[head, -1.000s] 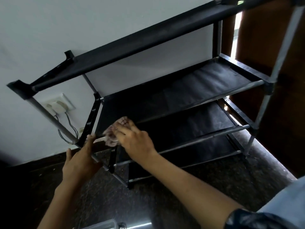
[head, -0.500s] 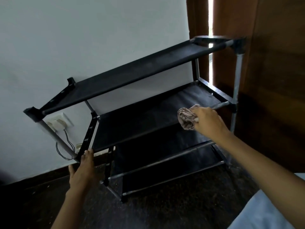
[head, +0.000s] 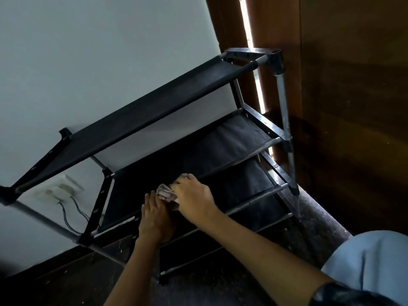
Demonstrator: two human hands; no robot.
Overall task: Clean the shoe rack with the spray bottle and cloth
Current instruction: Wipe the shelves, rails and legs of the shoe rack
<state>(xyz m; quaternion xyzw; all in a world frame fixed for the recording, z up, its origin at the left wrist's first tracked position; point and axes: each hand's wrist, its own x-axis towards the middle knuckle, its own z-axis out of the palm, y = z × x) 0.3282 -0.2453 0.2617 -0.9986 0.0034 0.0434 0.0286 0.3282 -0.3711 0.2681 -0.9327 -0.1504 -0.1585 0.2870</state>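
— Black fabric shelves on a grey metal-tube frame: that's the shoe rack (head: 198, 138), standing against the white wall (head: 110, 51) beside the brown wooden door (head: 353, 107). Where is the cloth?

— The crumpled pinkish-grey cloth (head: 166, 193) sits bunched under the right hand (head: 194, 199), pressed at the front edge of the second shelf (head: 220, 146), near its left end. That grip is curled over the cloth, holding it.

— And the other hand?

— The left hand (head: 154, 219) rests just beside the cloth, fingers reaching up to the same front rail. Whether that grip is wrapped around the rail or only leaning on it, I cannot tell; the underside is hidden.

— The spray bottle?

— Not in view anywhere.

— So how should this wipe go?

— My judgement: the shelf is only stretched fabric, so it will sag under pressure. Flatten the cloth a little so more of it meets the fabric, push with moderate force, and sweep in long overlapping passes from this left end toward the right post (head: 284, 120). Use the left hand to brace the rail, since a light tube frame like this likely rocks against the wall when pushed.

— Anything to watch?

— The electrical socket with its trailing wires (head: 59, 191) on the wall behind the rack's left side; a damp cloth should stay away from it.
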